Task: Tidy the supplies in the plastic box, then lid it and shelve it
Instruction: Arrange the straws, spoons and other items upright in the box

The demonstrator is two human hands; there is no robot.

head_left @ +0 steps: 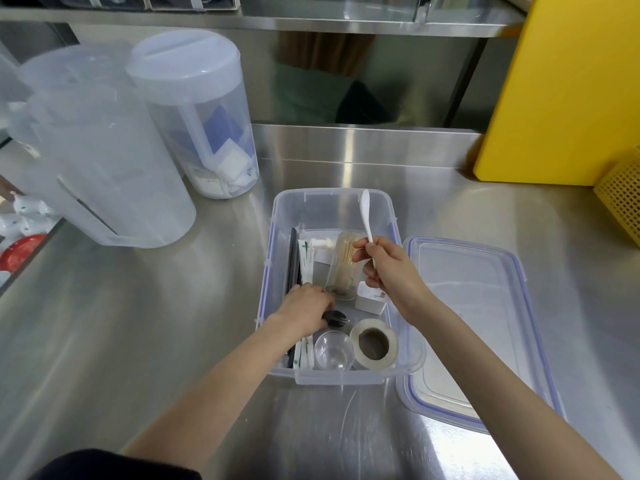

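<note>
Plainly the clear plastic box (332,202) sits open on the steel counter (138,323) straight ahead, its long axis running away from the person, with its lid (485,306) lying just beside it on the right. Inside, the left hand (304,308) is closed over dark cutlery, seemingly a black spork (335,317), at the near left. Over the box's right half, the right hand (384,265) pinches a white plastic spoon (366,214) upright; no writing is legible.

A single wide-angle camera on the person's head looks forward and steeply down, close over the steel worktop (138,341), with both forearms reaching in from the bottom edge and the shelf (346,26) bowed across the top.
</note>
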